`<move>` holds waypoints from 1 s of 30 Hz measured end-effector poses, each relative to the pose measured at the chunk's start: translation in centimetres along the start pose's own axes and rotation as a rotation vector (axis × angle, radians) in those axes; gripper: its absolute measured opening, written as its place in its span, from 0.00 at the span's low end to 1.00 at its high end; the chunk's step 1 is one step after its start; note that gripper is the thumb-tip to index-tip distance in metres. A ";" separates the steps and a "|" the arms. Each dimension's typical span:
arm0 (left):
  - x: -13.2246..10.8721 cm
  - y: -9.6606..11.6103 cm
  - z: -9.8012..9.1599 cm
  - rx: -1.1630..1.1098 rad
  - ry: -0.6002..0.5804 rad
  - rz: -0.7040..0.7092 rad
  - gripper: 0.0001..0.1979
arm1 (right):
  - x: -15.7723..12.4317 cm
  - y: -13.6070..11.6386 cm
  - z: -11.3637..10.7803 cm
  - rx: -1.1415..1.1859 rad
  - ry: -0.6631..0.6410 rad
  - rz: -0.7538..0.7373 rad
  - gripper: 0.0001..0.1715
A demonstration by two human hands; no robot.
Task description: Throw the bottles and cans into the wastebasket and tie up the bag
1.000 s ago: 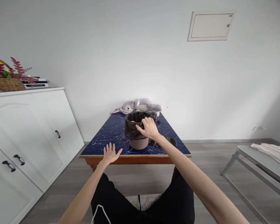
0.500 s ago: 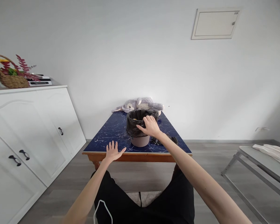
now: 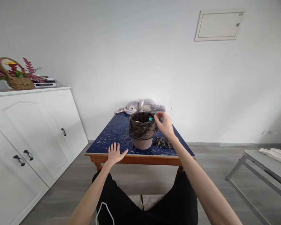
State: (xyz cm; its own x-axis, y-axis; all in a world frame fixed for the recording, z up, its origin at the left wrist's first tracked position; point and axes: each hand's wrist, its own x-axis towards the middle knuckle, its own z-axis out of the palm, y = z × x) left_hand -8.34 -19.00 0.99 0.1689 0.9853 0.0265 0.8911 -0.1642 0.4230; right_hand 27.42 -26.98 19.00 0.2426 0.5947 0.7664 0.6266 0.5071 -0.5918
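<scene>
A bin (image 3: 142, 144) lined with a black bag (image 3: 140, 130) stands near the front edge of the blue table (image 3: 112, 132). Inside its rim a small teal item (image 3: 150, 119) and a bit of yellow show. My right hand (image 3: 164, 122) is at the right side of the rim, thumb and fingers pinched on the edge of the bag. My left hand (image 3: 116, 153) lies with its fingers spread on the table's front edge, left of the bin. Beside the bin on the right is a crumpled black bag (image 3: 162, 142).
A grey plush toy (image 3: 140, 106) lies at the back of the table against the wall. White cabinets (image 3: 37, 125) with a flower basket (image 3: 21, 82) on top stand at left. A grey folding table (image 3: 269, 162) holding white cloth (image 3: 277, 157) is at right.
My right hand has moved right along the bin's rim, uncovering the teal item and more of the bin's opening. My left hand stays at the table edge. The view has shifted slightly.
</scene>
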 end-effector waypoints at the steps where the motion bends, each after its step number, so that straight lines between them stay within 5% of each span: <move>1: -0.1 0.1 -0.1 -0.039 0.010 -0.002 0.67 | -0.1 0.4 -0.4 0.013 0.059 0.059 0.19; 4: -0.1 1.0 -0.8 -0.191 0.028 -0.009 0.64 | -0.9 1.9 -0.9 0.055 0.177 0.253 0.26; 8: 0.8 4.3 -2.3 -0.510 -0.015 -0.002 0.52 | -1.6 3.5 0.2 0.124 0.147 0.438 0.31; 13: 3.0 10.5 -4.6 -0.948 -0.106 -0.028 0.42 | -0.7 4.2 2.0 0.189 0.027 0.551 0.21; 17: 4.1 13.5 -7.1 -1.153 -0.107 -0.091 0.21 | 0.2 4.2 1.9 0.230 -0.079 0.640 0.17; 23: 4.0 15.0 -11.4 -1.288 0.003 -0.117 0.17 | 1.3 4.0 -0.3 0.276 -0.131 0.649 0.17; 30: 1.9 16.6 -14.5 -1.314 0.206 0.008 0.11 | 1.6 2.7 -3.2 0.246 -0.162 0.547 0.21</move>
State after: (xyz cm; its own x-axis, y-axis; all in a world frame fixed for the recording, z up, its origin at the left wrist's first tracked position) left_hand 0.66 -19.12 21.22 0.0014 0.9929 0.1193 -0.1957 -0.1167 0.9737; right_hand 31.82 -26.63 19.45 0.3525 0.8867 0.2991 0.2496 0.2189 -0.9433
